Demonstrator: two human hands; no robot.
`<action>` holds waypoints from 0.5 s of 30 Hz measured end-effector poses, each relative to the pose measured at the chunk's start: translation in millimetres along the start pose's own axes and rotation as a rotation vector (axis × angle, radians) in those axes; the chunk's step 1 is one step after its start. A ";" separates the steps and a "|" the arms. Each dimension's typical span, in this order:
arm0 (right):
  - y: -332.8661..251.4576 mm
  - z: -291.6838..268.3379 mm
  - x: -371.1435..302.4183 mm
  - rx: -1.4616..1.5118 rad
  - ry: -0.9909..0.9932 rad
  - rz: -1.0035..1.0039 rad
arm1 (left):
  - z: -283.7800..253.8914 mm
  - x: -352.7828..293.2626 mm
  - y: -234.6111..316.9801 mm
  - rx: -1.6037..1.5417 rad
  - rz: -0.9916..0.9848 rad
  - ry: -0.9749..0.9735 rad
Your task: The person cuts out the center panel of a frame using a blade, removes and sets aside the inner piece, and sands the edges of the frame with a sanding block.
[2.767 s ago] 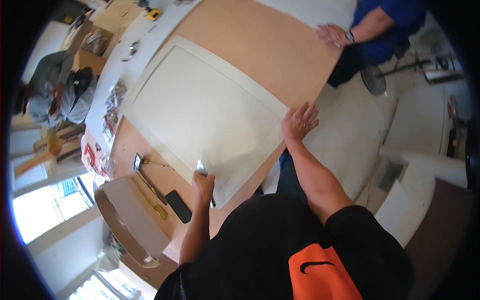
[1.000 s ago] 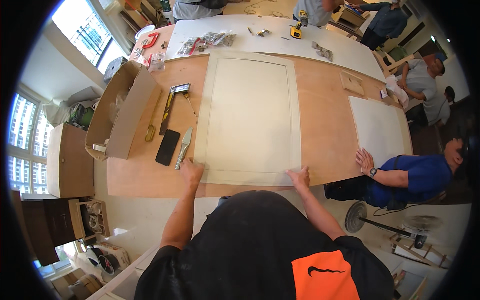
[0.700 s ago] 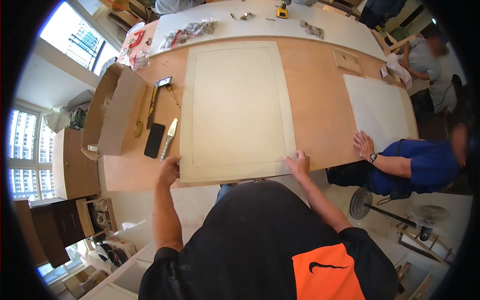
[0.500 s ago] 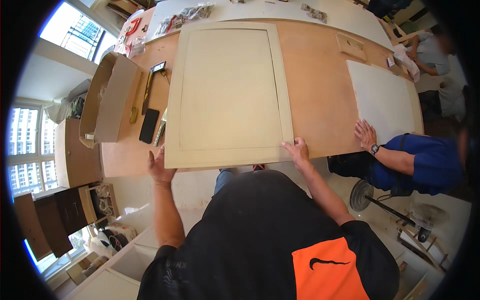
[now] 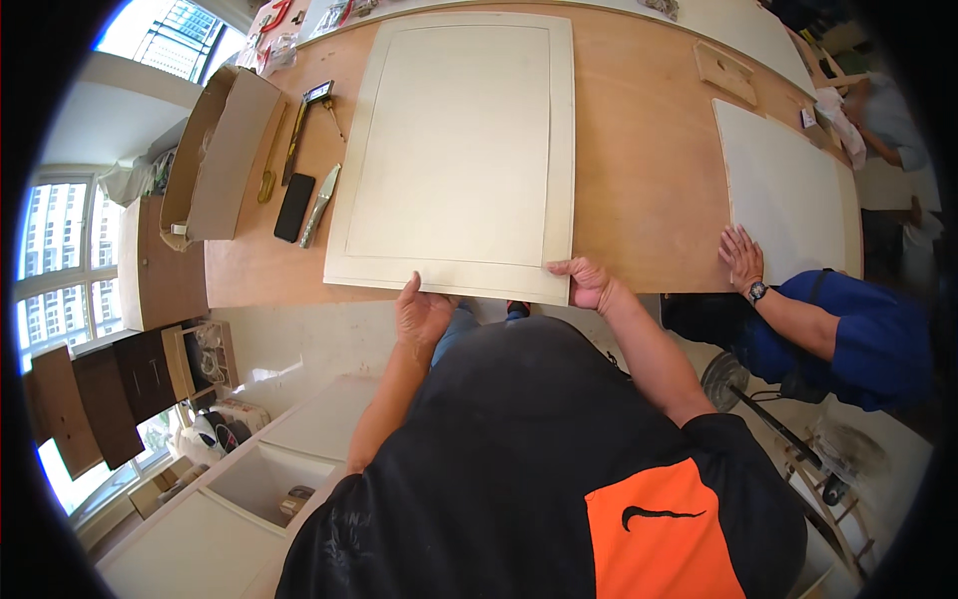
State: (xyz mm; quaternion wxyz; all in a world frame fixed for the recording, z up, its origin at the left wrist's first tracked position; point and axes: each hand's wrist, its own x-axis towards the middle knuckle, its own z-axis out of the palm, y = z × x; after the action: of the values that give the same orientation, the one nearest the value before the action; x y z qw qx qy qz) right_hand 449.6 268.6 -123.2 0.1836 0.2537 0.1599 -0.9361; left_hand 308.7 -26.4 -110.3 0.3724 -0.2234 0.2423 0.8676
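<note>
Cream rectangular framed panel (image 5: 454, 150) is over the tan wooden bench (image 5: 649, 180), near edge at bench front — left hand (image 5: 424, 311) pinching that edge, right hand (image 5: 589, 284) gripping its right corner, thumbs on top — so keep it level, load even.

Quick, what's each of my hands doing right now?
Left hand: holding the cream panel at its near edge.
Right hand: holding the cream panel at its near right corner.

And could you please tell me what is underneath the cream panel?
The brown work surface shows on both sides of the cream panel; the panel itself covers whatever lies directly beneath.
</note>
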 end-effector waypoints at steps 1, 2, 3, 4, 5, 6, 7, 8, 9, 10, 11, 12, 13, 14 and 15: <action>3.8 2.9 0.1 -0.002 -0.002 0.003 | 8.1 -0.7 -2.3 -0.004 -0.043 -0.033; 7.3 5.9 0.1 -0.018 0.028 -0.034 | 9.0 2.3 -4.0 -0.005 -0.039 -0.032; 9.3 8.8 0.8 -0.034 0.059 -0.071 | 11.9 4.9 -5.4 0.023 -0.036 0.025; 10.9 8.1 3.9 -0.035 0.058 -0.070 | 10.5 7.8 -6.0 0.052 -0.035 0.081; 12.1 7.8 8.3 -0.114 0.184 -0.088 | 8.7 10.0 -5.3 0.052 -0.034 0.081; 13.3 7.6 12.7 -0.194 0.312 -0.106 | 6.7 11.7 -3.5 0.163 -0.032 0.094; 14.2 6.1 16.5 -0.191 0.315 -0.108 | 11.4 12.0 -4.0 0.274 -0.034 0.106; 15.3 4.7 20.5 -0.309 0.480 -0.120 | 15.8 11.5 -7.1 0.276 -0.039 0.104; 16.4 3.2 24.3 -0.426 0.645 -0.131 | 20.0 10.8 -11.3 0.309 -0.023 0.079; 14.6 18.8 23.6 -0.430 0.641 -0.122 | 20.9 6.2 -12.8 0.337 0.004 0.061; 7.0 48.7 14.3 -0.554 0.748 -0.075 | 16.0 4.7 -14.3 0.331 0.007 0.069; 1.9 66.4 7.2 -0.676 0.855 -0.031 | 14.1 4.0 -15.8 0.355 0.034 0.080; 4.2 51.8 9.6 -0.674 0.858 -0.034 | 16.0 5.1 -16.8 0.384 0.058 0.085; 8.5 22.4 16.0 -0.437 0.669 -0.052 | 17.4 9.2 -15.2 0.388 0.051 0.079; 10.5 4.0 18.9 -0.208 0.474 -0.063 | 14.3 12.3 -11.0 0.310 0.009 0.109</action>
State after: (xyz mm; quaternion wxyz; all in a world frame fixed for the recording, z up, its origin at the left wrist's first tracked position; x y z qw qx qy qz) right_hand 437.2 252.7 -132.2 0.1369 0.4407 0.3016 -0.8343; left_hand 306.4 -4.8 -108.8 0.3847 -0.2090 0.3941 0.8081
